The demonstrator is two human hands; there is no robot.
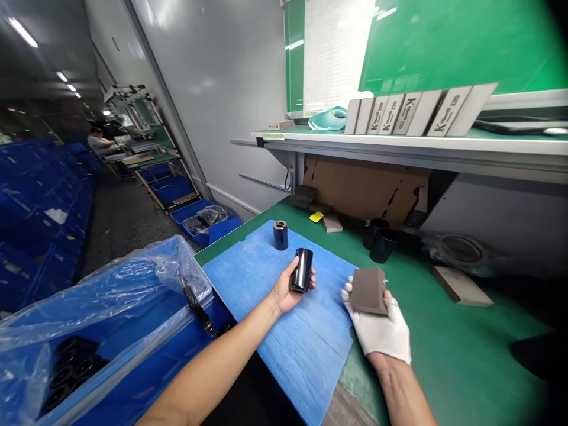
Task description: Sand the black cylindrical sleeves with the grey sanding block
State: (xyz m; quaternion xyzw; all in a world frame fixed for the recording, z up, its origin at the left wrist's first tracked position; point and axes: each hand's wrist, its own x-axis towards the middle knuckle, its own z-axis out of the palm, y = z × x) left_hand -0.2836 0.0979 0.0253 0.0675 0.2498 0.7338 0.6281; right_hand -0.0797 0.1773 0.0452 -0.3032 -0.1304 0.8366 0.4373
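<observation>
Left hand cups a black cylinder over the blue mat; right hand pinches a sanding sponge at its edge.

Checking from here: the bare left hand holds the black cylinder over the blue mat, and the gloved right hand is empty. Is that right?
Not quite: the head view shows the gloved right hand holding a brown sanding sponge. The rest stands: the bare left hand holds the black cylinder over the blue mat.
</observation>
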